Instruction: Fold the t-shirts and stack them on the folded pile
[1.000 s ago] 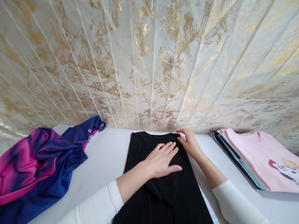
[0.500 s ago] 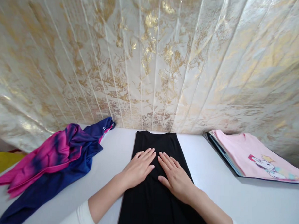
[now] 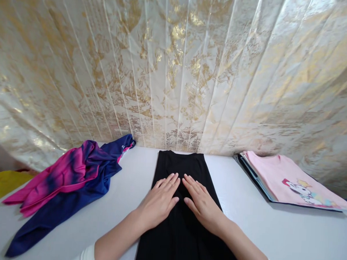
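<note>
Head view: black garment (image 3: 182,236), flat at mid-table (image 3: 286,236) — left hand (image 3: 161,199) and right hand (image 3: 202,205) rest on it palms down, fingers extended, slightly apart. Pink-and-blue garment (image 3: 75,176) lies left; folded stack (image 3: 255,178), pink shirt (image 3: 268,175) uppermost, right.

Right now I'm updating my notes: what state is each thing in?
Black garment: lying flat
Left hand: open, palm down on black garment
Right hand: open, palm down on black garment
Pink-and-blue garment: crumpled
Pink shirt: folded, topping stack
Yellow cloth: partly visible, folding unclear
Patterned backdrop: creased
</note>
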`<move>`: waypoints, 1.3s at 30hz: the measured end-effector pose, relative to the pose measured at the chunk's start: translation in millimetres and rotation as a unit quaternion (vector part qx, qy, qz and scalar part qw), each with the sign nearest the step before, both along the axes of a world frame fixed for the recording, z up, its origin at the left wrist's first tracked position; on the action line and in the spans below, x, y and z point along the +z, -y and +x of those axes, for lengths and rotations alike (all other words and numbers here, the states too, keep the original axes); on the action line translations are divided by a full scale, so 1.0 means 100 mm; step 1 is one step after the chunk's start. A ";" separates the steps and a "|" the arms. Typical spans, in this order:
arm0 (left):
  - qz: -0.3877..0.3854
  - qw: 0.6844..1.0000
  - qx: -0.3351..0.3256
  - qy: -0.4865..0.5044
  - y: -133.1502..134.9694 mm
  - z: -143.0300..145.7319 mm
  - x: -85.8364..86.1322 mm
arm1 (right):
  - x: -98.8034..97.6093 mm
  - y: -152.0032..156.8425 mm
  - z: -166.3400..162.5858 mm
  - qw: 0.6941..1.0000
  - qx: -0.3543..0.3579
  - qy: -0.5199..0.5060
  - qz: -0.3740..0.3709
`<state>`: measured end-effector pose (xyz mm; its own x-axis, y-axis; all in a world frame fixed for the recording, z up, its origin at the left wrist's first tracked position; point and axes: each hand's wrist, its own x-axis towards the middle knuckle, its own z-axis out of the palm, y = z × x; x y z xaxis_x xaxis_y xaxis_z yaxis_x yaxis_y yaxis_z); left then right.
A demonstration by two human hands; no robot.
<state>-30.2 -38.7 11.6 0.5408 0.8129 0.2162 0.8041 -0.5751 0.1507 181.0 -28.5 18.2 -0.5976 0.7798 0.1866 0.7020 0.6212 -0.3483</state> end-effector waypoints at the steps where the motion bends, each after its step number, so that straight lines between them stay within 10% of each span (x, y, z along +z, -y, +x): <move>1: 0.007 1.000 0.012 -0.001 0.04 -0.01 -0.02 | 0.00 0.02 -0.03 1.000 0.010 0.001 0.005; 12: 0.009 0.997 0.074 -0.011 0.44 -0.06 -0.12 | 0.03 0.02 -0.01 0.996 0.091 -0.009 -0.017; 23: -0.018 0.997 -0.067 -0.044 0.87 -0.18 0.00 | -0.04 0.28 -0.08 0.995 0.102 0.002 -0.008; 30: 0.029 0.989 -0.133 -0.058 1.17 -0.25 -0.24 | -0.04 0.26 -0.08 0.995 0.104 -0.003 -0.006; 39: -0.043 0.992 -0.113 -0.035 1.18 -0.37 0.18 | 0.20 0.40 -0.15 0.988 0.136 -0.043 -0.059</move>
